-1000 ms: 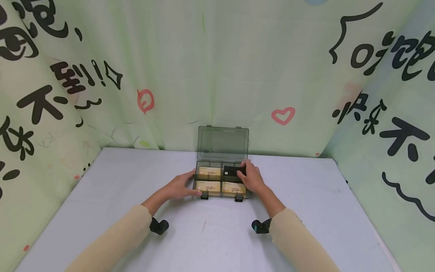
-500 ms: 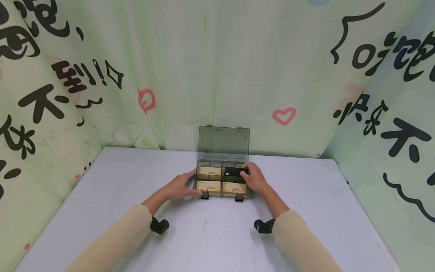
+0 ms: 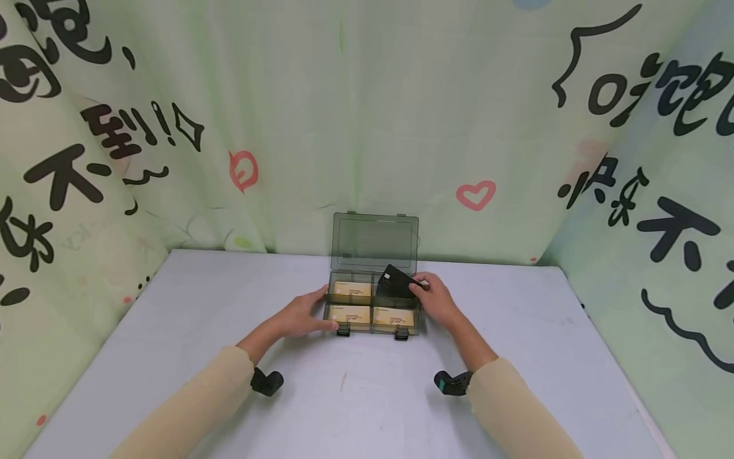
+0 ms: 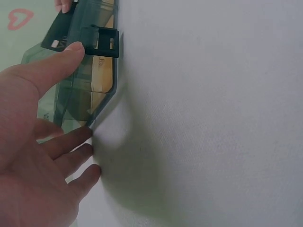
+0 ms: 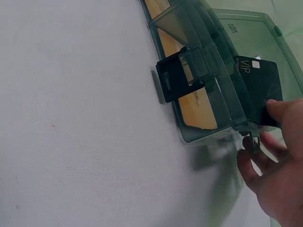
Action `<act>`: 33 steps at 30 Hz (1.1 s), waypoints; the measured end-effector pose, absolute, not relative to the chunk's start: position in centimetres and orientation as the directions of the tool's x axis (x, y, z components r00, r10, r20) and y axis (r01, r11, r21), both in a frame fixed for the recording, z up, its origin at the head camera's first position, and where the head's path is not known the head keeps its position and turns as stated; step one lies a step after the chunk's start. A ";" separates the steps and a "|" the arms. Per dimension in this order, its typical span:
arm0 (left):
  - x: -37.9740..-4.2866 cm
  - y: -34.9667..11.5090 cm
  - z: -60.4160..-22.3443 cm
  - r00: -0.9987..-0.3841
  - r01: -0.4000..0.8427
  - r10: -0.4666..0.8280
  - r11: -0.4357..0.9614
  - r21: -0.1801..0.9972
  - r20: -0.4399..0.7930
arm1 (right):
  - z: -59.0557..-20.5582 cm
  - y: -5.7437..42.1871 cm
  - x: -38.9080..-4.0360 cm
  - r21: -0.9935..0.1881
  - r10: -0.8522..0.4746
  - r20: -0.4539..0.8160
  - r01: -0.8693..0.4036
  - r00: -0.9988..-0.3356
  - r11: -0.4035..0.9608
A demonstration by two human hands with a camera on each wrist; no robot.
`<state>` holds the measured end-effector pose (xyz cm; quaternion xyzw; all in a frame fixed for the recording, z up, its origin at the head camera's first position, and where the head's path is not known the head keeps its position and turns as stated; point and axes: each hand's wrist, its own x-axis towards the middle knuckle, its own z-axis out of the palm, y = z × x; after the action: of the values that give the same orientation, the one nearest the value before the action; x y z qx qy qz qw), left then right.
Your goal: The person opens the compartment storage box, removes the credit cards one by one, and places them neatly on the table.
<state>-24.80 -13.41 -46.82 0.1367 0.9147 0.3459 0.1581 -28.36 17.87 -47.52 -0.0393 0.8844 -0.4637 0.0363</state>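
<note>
A smoky see-through divided box (image 3: 372, 333) stands on the white table with its lid (image 3: 375, 242) raised at the back. My right hand (image 3: 438, 299) pinches a black card (image 3: 395, 280) at its right end. The card slants over the back right compartment, its upper left corner raised; in the right wrist view it bears "VIP" and a pale square. My left hand (image 3: 301, 315) rests at the box's left side, thumb by the front left latch (image 4: 106, 42), other fingers spread and fairly straight along the side. Yellow-orange cards (image 3: 351, 315) lie in the other three compartments.
The white table (image 3: 344, 408) surrounds the box. A pale green curtain (image 3: 367, 127) with black lettering and red hearts hangs behind and at both sides. A second latch (image 3: 401, 333) sticks out at the front right. Black wrist devices (image 3: 267, 381) sit below both hands.
The black card has gone from lying flat in the back right compartment to slanting up out of it, left corner raised. My right hand has shifted a little right; the left hand stays put.
</note>
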 end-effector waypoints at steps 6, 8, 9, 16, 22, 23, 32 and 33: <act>-24.9 -13.4 -46.9 -0.910 0.152 0.368 0.725 0.672 -0.192 | -46.9 18.4 -28.3 -0.871 -0.055 -0.033 0.002 -0.998 0.491; -24.9 -13.5 -46.9 -0.908 0.155 0.372 0.726 0.670 -0.193 | -46.7 18.7 -28.2 -0.880 -0.035 -0.020 0.001 -0.999 0.474; -24.9 -13.5 -46.9 -0.907 0.155 0.372 0.728 0.668 -0.196 | -46.6 18.8 -28.2 -0.886 -0.028 -0.018 0.003 -0.999 0.463; -25.0 -13.6 -46.9 -0.905 0.151 0.376 0.720 0.677 -0.197 | -46.7 20.1 -28.2 -0.944 0.006 -0.010 0.011 -1.000 0.331; -25.0 -13.5 -46.8 -0.907 0.151 0.375 0.715 0.683 -0.192 | -46.6 21.1 -27.7 -0.965 -0.015 -0.023 0.018 -1.000 0.261; -24.9 -13.5 -46.8 -0.907 0.151 0.375 0.716 0.682 -0.192 | -46.6 21.2 -27.6 -0.967 -0.016 -0.023 0.018 -1.000 0.255; -24.9 -13.4 -46.5 -0.905 0.150 0.374 0.727 0.670 -0.202 | -46.3 23.0 -27.2 -0.952 0.039 -0.022 0.033 -0.999 0.305; -24.9 -13.4 -46.4 -0.905 0.153 0.375 0.728 0.669 -0.202 | -46.3 23.3 -27.1 -0.945 0.048 -0.022 0.036 -0.999 0.325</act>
<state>-24.92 -13.44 -46.45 0.1443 0.9148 0.3397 0.1638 -27.11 23.25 -46.27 0.0260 0.8140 -0.5803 -0.0052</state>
